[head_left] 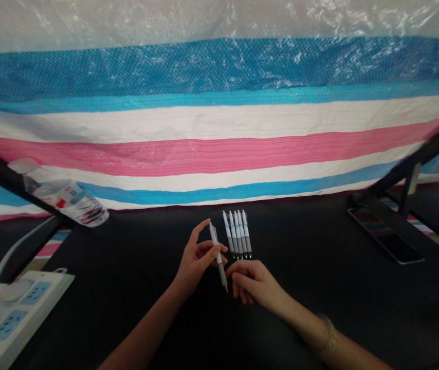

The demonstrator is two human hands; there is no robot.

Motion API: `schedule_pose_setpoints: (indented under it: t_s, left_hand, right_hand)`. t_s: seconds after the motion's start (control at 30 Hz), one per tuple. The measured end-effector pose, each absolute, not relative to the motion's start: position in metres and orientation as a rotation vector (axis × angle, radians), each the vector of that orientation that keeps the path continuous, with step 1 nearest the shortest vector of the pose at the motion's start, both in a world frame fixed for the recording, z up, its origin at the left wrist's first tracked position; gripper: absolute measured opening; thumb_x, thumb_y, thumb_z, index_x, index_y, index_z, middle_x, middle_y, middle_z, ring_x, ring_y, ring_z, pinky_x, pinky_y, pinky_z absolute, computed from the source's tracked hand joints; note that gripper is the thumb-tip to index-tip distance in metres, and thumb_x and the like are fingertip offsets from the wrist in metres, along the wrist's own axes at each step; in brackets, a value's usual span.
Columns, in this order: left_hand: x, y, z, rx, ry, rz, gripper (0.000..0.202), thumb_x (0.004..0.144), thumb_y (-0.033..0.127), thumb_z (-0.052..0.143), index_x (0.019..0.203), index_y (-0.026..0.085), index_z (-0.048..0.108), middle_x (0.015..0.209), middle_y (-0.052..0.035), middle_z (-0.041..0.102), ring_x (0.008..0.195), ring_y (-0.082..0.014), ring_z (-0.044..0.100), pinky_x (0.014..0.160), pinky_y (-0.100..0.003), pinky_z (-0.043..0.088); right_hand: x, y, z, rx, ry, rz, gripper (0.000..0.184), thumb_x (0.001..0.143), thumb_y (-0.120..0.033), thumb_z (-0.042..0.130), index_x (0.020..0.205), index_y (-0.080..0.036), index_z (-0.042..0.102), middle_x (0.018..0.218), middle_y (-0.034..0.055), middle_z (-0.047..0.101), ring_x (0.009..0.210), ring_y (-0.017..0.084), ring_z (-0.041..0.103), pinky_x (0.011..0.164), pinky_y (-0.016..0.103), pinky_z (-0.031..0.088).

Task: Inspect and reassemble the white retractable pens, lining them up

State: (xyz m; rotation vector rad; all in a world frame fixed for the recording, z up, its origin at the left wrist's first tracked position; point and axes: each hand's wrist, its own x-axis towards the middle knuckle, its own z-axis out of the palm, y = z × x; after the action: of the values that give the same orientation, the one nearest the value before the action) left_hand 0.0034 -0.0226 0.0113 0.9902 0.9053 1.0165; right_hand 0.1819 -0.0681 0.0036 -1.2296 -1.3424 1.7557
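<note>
Left hand [197, 260] pinches a pen [222, 273] mid-barrel (probably light, stiff, slick). Right hand [253, 283], loosely curled and empty, sits by its tip.

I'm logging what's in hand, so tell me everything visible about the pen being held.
The pen is slim, with a white barrel and a grey grip tapering to the tip. The left hand pinches its middle, holding it tilted, tip down and toward the person, above the black table. The right hand sits beside its lower end; whether it touches, I cannot tell. A row of similar pens lies just beyond.
</note>
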Motion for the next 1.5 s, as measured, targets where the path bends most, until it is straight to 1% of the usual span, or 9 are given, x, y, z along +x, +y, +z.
schedule_pose_setpoints:
  t_s: [0.57, 0.7, 0.8, 0.9, 1.0, 1.13, 1.27, 1.33, 1.5]
  left_hand:
    - [0.001, -0.018, 0.006, 1.029, 0.927, 1.095, 0.066, 0.083, 0.029, 0.072, 0.137, 0.023, 0.034, 0.086, -0.0044, 0.073, 0.065, -0.0168, 0.07, 0.063, -0.03, 0.059]
    - [0.0, -0.014, 0.001, 1.154, 1.037, 1.149, 0.066, 0.081, 0.03, 0.072, 0.138, 0.026, 0.041, 0.107, -0.0053, 0.064, 0.076, -0.0165, 0.069, 0.062, -0.027, 0.059]
    - [-0.003, -0.01, -0.007, 1.345, 1.158, 1.236, 0.064, 0.077, 0.027, 0.075, 0.136, 0.027, 0.049, 0.104, -0.0019, 0.055, 0.086, -0.017, 0.067, 0.063, -0.025, 0.058]
    - [-0.005, -0.008, -0.014, 1.462, 1.188, 1.275, 0.062, 0.08, 0.025, 0.072, 0.137, 0.029, 0.05, 0.103, -0.0016, 0.053, 0.095, -0.0183, 0.065, 0.072, -0.028, 0.06]
    - [-0.007, -0.008, -0.015, 1.539, 1.164, 1.246, 0.05, 0.083, 0.021, 0.066, 0.131, 0.028, 0.054, 0.112, -0.0046, 0.055, 0.104, -0.0204, 0.063, 0.081, -0.034, 0.06]
    - [-0.009, -0.009, -0.009, 1.901, 1.067, 1.094, 0.035, 0.086, 0.008, 0.055, 0.116, 0.024, 0.064, 0.112, -0.0065, 0.06, 0.104, -0.0213, 0.062, 0.09, -0.041, 0.057]
    - [-0.01, -0.01, -0.007, 2.279, 0.941, 0.927, 0.039, 0.082, 0.001, 0.052, 0.112, 0.022, 0.066, 0.119, -0.0093, 0.062, 0.115, -0.0254, 0.056, 0.101, -0.048, 0.047]
    - [-0.01, -0.011, -0.009, 2.365, 0.909, 0.88, 0.035, 0.084, 0.002, 0.054, 0.111, 0.021, 0.065, 0.122, -0.0103, 0.062, 0.118, -0.0263, 0.053, 0.103, -0.048, 0.046]
    - [-0.008, -0.011, -0.012, 2.399, 0.933, 0.872, 0.032, 0.086, 0.005, 0.056, 0.113, 0.021, 0.064, 0.121, -0.0102, 0.063, 0.118, -0.0256, 0.054, 0.102, -0.047, 0.047]
  right_hand:
    - [0.181, -0.069, 0.0, -1.209, -1.333, 1.739, 0.023, 0.082, -0.031, 0.053, 0.093, -0.013, 0.064, 0.057, -0.0029, 0.061, 0.038, 0.007, 0.048, 0.036, 0.016, 0.031]
    - [0.181, -0.07, -0.001, -1.204, -1.352, 1.72, 0.022, 0.083, -0.029, 0.052, 0.094, -0.013, 0.064, 0.058, -0.0032, 0.061, 0.039, 0.006, 0.048, 0.036, 0.015, 0.031]
    - [0.18, -0.071, 0.0, -1.215, -1.379, 1.696, 0.022, 0.084, -0.027, 0.051, 0.095, -0.013, 0.064, 0.058, -0.0033, 0.061, 0.039, 0.007, 0.048, 0.037, 0.016, 0.031]
    - [0.18, -0.072, 0.004, -1.25, -1.423, 1.639, 0.022, 0.087, -0.027, 0.05, 0.097, -0.014, 0.064, 0.059, -0.0032, 0.06, 0.04, 0.008, 0.048, 0.038, 0.017, 0.032]
    - [0.183, -0.072, 0.009, -1.317, -1.603, 1.353, 0.02, 0.09, -0.023, 0.048, 0.096, -0.016, 0.065, 0.063, -0.0015, 0.061, 0.048, 0.011, 0.055, 0.045, 0.021, 0.04]
    - [0.191, -0.069, 0.012, -1.306, -1.982, 0.633, 0.023, 0.09, -0.011, 0.047, 0.101, -0.018, 0.066, 0.09, 0.0073, 0.068, 0.088, 0.022, 0.064, 0.078, 0.036, 0.054]
    - [0.196, -0.063, 0.006, -1.192, -2.316, 0.209, 0.042, 0.087, 0.0, 0.045, 0.123, -0.014, 0.059, 0.128, 0.014, 0.062, 0.131, 0.03, 0.047, 0.105, 0.049, 0.046]
    - [0.196, -0.061, 0.002, -1.162, -2.428, 0.08, 0.041, 0.088, 0.0, 0.047, 0.125, -0.012, 0.059, 0.134, 0.0153, 0.059, 0.136, 0.031, 0.042, 0.108, 0.051, 0.044]
    - [0.193, -0.059, -0.004, -1.139, -2.503, -0.101, 0.026, 0.092, -0.01, 0.055, 0.117, -0.01, 0.063, 0.124, 0.0164, 0.065, 0.128, 0.031, 0.052, 0.109, 0.052, 0.044]
